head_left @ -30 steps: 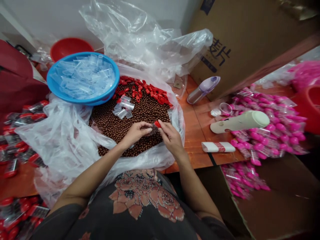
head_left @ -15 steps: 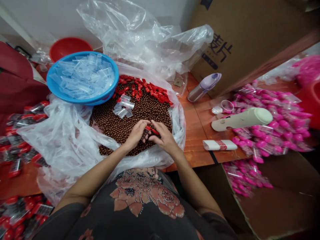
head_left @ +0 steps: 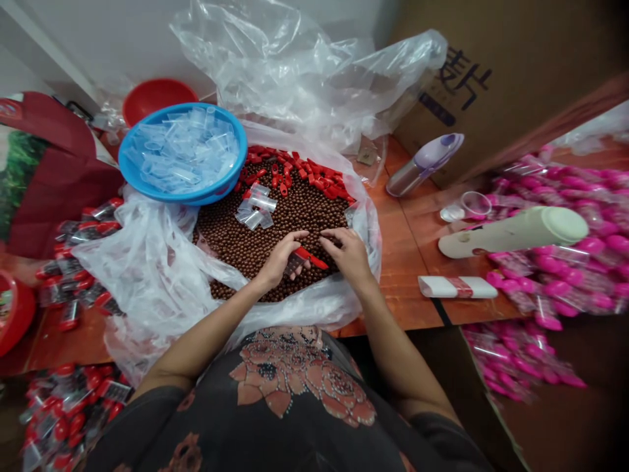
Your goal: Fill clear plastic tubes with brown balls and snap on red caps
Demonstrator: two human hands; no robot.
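Note:
My left hand (head_left: 282,257) and my right hand (head_left: 348,252) rest low over a heap of small brown beads (head_left: 255,246) lying in a clear plastic bag (head_left: 157,275). The left fingers curl around a small clear tube with a red cap (head_left: 301,255). A red piece (head_left: 318,263) sticks out beside my right thumb, and the right fingers press down among the beads. Loose red caps (head_left: 299,174) lie at the far side of the heap. A few empty clear tubes (head_left: 254,208) lie on the beads.
A blue bowl (head_left: 147,183) full of clear tubes sits at the left, a red bowl (head_left: 157,95) behind it. Red-capped filled tubes (head_left: 73,223) pile at the left. Pink-capped ones (head_left: 555,275), a cream handheld device (head_left: 511,233), a purple-lidded bottle (head_left: 422,164) and a cardboard box (head_left: 491,72) are at the right.
Both hands have dropped from above the heap onto the beads, still holding the red-capped tube. The view has shifted slightly to the left.

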